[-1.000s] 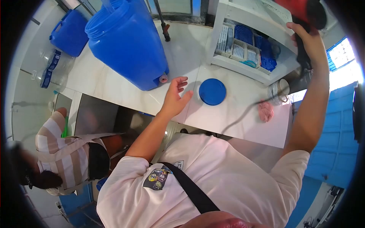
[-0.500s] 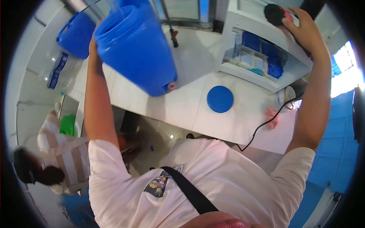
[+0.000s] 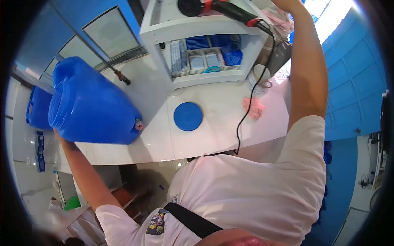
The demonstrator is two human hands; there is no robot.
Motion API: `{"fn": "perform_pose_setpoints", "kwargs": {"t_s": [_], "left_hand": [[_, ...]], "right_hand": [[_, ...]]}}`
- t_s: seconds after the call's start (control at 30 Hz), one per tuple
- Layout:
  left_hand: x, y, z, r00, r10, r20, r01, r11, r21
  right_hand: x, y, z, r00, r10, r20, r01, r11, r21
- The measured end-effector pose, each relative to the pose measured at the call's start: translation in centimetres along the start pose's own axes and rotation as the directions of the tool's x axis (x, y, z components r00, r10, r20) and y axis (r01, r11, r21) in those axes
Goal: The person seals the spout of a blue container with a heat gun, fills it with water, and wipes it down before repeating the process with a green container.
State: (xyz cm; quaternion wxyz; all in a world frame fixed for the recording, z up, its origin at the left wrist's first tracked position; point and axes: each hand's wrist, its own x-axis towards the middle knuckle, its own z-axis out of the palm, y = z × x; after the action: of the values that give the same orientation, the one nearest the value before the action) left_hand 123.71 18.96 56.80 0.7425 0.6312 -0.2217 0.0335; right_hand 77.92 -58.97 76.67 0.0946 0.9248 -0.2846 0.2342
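Observation:
My left hand (image 3: 58, 133) is at the lower left side of the large blue container (image 3: 98, 104), its fingers hidden behind it. The container stands tilted on the white counter (image 3: 158, 149), its wide mouth uncovered. A round blue lid (image 3: 188, 116) lies flat on the counter. At the top edge my right hand (image 3: 288, 5) is beside a bunched pink cloth (image 3: 279, 20), its fingers cut off by the frame. A black and red corded tool (image 3: 234, 11) rests on top of the white shelf unit (image 3: 205, 84), to the left of that hand.
Inside the shelf are baskets (image 3: 205, 59) with packets. A black cord (image 3: 242, 123) hangs over the counter past a pink cloth piece (image 3: 253, 108) and a clear container (image 3: 259, 78). A second blue container (image 3: 37, 107) and a person in striped clothing (image 3: 84, 225) are at left.
The view has swung right, so the container, lid and shelf appear further left. My right hand has come away from the corded tool to the pink cloth beside it.

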Motion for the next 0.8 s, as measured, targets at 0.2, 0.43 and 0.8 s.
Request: {"fn": "perform_pose_setpoints", "kwargs": {"t_s": [0.2, 0.43, 0.8], "left_hand": [[-1.0, 1.6, 1.7, 0.999, -0.037, 0.006, 0.037, 0.999, -0.017], [-9.5, 3.2, 6.9, 0.981, -0.147, -0.128, 0.12, 0.973, -0.196], [-16.4, 9.4, 12.2, 0.907, -0.196, -0.373, 0.261, 0.957, 0.131]], "right_hand": [[-6.5, 8.1, 2.2, 0.942, 0.138, -0.305, -0.097, 0.984, 0.147], [-29.9, -1.9, 5.6, 0.891, 0.035, 0.453, -0.298, 0.798, 0.525], [-38.7, -4.1, 17.6, 0.874, -0.152, 0.462, -0.155, 0.813, 0.561]]}}
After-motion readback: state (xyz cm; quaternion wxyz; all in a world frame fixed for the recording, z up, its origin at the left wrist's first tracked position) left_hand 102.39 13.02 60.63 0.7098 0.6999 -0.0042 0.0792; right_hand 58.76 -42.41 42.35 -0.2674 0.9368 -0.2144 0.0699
